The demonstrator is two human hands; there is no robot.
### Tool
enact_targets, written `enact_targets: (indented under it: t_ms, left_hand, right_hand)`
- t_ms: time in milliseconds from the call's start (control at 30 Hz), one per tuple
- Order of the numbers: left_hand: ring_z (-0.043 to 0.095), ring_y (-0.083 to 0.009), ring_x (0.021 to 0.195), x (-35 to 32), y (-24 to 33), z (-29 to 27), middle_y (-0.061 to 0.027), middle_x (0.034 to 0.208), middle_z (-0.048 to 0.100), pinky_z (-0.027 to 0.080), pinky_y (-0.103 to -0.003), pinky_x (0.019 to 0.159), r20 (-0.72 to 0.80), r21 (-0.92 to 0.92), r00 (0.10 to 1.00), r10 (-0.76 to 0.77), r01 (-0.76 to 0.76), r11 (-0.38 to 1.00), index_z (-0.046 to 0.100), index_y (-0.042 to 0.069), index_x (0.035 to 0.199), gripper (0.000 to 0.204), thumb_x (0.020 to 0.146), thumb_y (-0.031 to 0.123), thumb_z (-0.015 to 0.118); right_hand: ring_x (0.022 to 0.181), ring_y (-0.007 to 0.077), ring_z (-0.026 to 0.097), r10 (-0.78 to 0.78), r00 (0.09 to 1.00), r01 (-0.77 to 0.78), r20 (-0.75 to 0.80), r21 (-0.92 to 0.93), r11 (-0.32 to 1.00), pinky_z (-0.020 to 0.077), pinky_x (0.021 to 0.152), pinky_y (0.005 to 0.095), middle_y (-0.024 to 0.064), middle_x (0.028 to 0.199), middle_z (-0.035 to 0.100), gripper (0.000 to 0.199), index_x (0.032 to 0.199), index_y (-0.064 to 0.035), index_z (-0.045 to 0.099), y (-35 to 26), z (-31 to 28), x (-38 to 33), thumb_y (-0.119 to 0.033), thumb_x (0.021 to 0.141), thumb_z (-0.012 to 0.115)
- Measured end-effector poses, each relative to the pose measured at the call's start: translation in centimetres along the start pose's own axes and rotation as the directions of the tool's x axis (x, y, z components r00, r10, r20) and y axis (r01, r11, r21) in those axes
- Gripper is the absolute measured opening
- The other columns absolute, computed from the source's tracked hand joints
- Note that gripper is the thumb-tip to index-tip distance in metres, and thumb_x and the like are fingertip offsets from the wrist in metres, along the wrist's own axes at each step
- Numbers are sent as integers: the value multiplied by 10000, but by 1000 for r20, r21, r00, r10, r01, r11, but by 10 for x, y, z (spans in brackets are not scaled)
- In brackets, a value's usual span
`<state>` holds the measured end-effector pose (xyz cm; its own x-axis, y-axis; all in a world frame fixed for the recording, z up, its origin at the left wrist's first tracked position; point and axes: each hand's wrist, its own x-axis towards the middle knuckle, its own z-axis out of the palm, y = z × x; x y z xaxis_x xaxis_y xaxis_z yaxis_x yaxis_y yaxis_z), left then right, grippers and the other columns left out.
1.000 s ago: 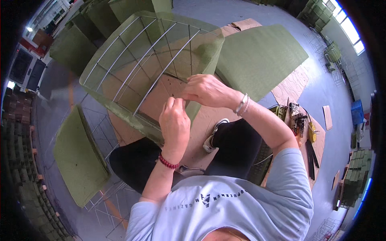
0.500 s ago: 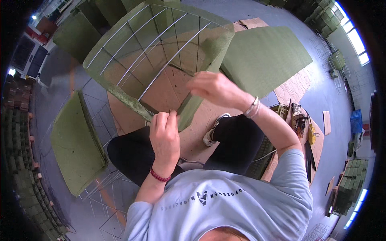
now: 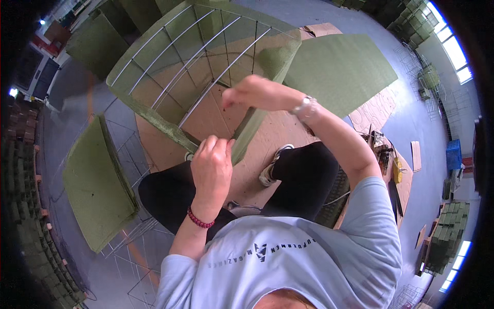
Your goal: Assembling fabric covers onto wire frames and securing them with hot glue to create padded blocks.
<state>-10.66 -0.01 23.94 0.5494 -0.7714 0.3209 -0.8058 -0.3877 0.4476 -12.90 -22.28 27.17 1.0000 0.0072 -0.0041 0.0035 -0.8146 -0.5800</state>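
The wire frame [image 3: 197, 104], wrapped in green mesh [image 3: 154, 117], stands just beyond the knees over flattened cardboard [image 3: 278, 133], its open side facing up and toward the body. The left hand [image 3: 211, 165] is at its near corner, fingers drawn narrow and seemingly pinching the mesh where two edges meet. The right hand [image 3: 256, 92] is raised over the right-hand edge, fingers curled and blurred — whether they hold anything, I cannot tell.

What matters most in the layout is that right-hand edge: its long axis runs from the near corner away and to the right, passing beneath the right hand. The left hand is the nearer to the corner, which lies at its fingertips; from the right hand, the corner lies back toward the body and somewhat left — well apart from its fingers
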Motion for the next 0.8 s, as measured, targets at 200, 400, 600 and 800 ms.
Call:
enact_targets:
  t_ms: [200,400,600,800]
  left_hand:
    - [564,-262,871,-25,-6,-8,-93,881,552,476,-387,755,-199,81,954,223,-211,974,629,-27,1108,330,826,124,712]
    - [527,-263,796,-17,-2,1,-85,791,522,424,-401,728,-148,168,972,185,-159,973,608,16,959,134,842,47,666]
    - [528,-268,794,-12,-8,0,-88,795,531,421,-409,734,-109,110,975,193,-181,977,604,23,959,139,852,81,670]
    - [574,-244,1005,-13,-53,-39,-65,949,609,376,-453,1089,-14,71,940,340,-338,939,644,43,947,294,811,296,706]
  right_hand:
    - [812,315,635,-223,895,244,-385,6,970,512,779,410,141,889,658,208,1031,-1,665,16,2,-52,-173,919,631]
    - [824,327,628,-339,854,290,-395,-179,940,466,1012,445,135,816,640,215,856,20,647,27,18,-41,-190,898,652]
    - [921,313,644,-12,999,-5,-48,-334,942,426,1057,477,162,900,671,275,882,11,657,11,10,-25,-229,966,553]
    - [996,289,639,-462,822,385,-333,-274,881,467,1015,447,136,1019,668,268,1033,-10,642,-18,39,-45,-191,842,694]
